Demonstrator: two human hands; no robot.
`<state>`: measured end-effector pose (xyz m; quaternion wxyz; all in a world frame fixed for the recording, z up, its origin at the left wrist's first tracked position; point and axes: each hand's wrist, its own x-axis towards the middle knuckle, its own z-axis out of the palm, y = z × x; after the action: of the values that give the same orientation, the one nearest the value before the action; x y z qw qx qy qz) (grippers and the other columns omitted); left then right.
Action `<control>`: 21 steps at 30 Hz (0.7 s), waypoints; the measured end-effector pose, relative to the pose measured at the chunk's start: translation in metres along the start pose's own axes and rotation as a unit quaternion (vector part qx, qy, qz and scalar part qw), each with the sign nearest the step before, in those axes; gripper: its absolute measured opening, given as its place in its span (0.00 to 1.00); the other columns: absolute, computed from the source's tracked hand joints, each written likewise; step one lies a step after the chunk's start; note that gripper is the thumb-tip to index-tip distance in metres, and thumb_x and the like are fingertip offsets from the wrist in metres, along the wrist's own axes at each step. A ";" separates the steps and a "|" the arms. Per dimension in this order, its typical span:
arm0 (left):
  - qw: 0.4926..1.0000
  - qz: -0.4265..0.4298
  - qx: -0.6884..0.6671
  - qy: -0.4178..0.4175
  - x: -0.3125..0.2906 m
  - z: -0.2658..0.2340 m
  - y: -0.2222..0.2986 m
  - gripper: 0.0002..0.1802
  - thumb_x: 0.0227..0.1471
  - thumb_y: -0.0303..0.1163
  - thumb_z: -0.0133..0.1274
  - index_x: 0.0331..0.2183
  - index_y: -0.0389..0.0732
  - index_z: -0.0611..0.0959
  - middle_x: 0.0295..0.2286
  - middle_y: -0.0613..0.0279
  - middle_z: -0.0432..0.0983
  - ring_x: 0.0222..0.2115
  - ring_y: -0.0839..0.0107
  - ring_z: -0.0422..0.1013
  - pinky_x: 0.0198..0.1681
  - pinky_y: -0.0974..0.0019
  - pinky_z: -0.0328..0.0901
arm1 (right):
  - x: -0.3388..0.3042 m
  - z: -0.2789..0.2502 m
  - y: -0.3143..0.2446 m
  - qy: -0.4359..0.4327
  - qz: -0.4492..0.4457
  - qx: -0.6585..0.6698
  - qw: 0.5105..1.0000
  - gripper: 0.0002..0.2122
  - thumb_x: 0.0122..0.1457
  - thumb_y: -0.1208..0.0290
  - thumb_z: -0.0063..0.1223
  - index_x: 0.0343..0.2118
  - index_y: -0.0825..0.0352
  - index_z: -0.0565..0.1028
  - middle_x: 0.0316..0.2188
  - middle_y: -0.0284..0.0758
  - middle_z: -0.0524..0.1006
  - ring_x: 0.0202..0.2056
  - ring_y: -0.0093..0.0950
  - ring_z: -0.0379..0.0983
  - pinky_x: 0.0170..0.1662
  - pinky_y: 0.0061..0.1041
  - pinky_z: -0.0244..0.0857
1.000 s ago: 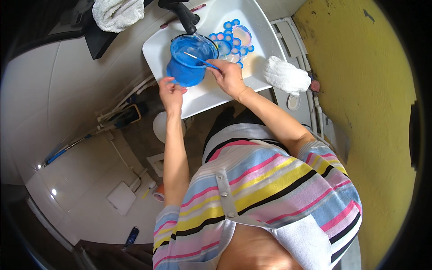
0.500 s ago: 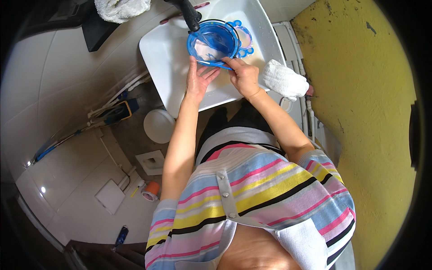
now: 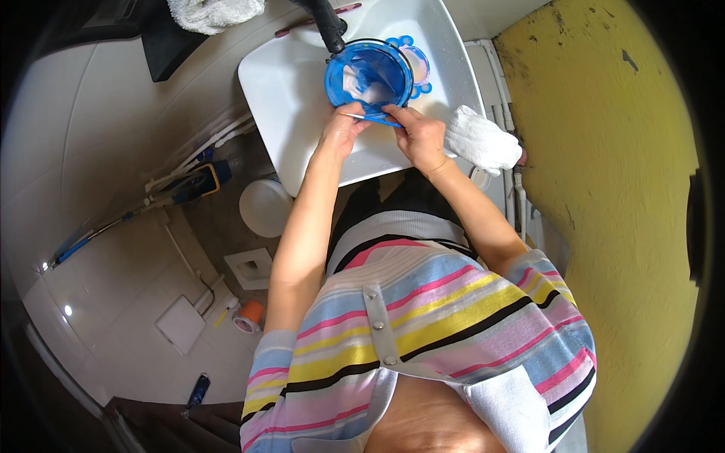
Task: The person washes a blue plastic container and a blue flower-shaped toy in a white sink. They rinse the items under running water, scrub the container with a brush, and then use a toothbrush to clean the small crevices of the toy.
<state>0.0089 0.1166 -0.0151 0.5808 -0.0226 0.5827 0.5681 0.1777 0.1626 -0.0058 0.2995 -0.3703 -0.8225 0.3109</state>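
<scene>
blue bucket [image 3: 330, 83] sits in the sink [image 3: 279, 98]; the right hand [image 3: 423, 140] pinches the brush [image 3: 377, 119]; the left hand [image 3: 339, 134], splayed a moment ago, now curls by the brush's tip, grip unclear, so both hands meet there

Bucket [image 3: 331, 81]: was of blue plastic, smooth and glossy within. Brush [image 3: 383, 120]: had a smooth blue handle with a slight sheen. Palette [image 3: 426, 62]: seemed plastic, though the bucket partly hid it. Sink [image 3: 276, 94]: was white, hard and glossy. Tap [image 3: 330, 29]: had a dark finish. Towel [image 3: 483, 140]: was rough, matt white cloth. Top [image 3: 430, 325]: was soft, matt knit with shiny snaps [image 3: 378, 325]. Tiles [image 3: 98, 98]: were smooth and glossy. Yellow wall [image 3: 619, 189]: had rough, pitted paint.
</scene>
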 end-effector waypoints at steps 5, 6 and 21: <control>0.999 -0.029 0.007 -0.038 0.007 0.001 -0.005 0.14 0.40 0.22 0.51 0.36 0.36 0.76 0.34 0.57 0.74 0.37 0.65 0.70 0.47 0.56 0.67 | -0.002 -0.007 0.005 0.035 -0.024 0.003 0.999 0.14 0.45 0.77 0.57 0.37 0.55 0.78 0.24 0.30 0.78 0.23 0.32 0.75 0.24 0.28 0.67; 0.999 -0.037 -0.003 -0.040 0.010 0.003 -0.004 0.15 0.40 0.22 0.51 0.36 0.36 0.76 0.34 0.57 0.74 0.37 0.64 0.70 0.46 0.57 0.67 | 0.000 -0.008 0.005 0.039 -0.021 0.009 0.999 0.14 0.45 0.77 0.57 0.37 0.55 0.78 0.24 0.30 0.78 0.23 0.32 0.75 0.24 0.28 0.67; 0.997 -0.058 -0.053 -0.005 0.005 0.004 0.007 0.07 0.45 0.20 0.48 0.30 0.39 0.71 0.31 0.59 0.68 0.35 0.63 0.69 0.44 0.56 0.68 | 0.016 -0.004 -0.003 -0.030 0.026 0.004 0.999 0.11 0.48 0.77 0.57 0.36 0.59 0.79 0.29 0.37 0.79 0.28 0.37 0.77 0.29 0.29 0.70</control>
<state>0.0053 0.1245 -0.0130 0.6133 -0.0843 0.5467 0.5638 0.1702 0.1747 0.0030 0.2678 -0.3809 -0.8199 0.3332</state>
